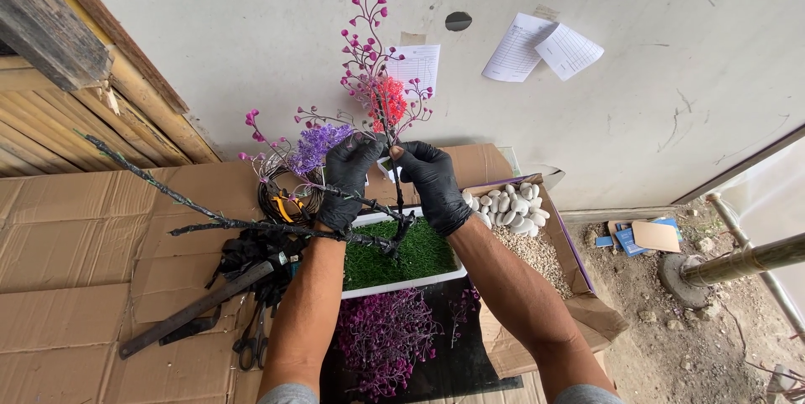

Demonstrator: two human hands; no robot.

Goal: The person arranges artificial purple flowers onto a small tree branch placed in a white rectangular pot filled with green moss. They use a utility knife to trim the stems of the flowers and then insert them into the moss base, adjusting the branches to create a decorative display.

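Both hands wear black gloves and meet at the upright stem of a wire tree [379, 89] with pink, red and purple bead blossoms. The left hand [345, 179] is curled around the stem and a dark branch running out to the left. The right hand [433, 182] pinches the stem just beside it, fingers closed, though what the tips grip is hard to make out. The tree stands in a white tray [402, 284] of green turf, with white pebbles [509, 207] to its right.
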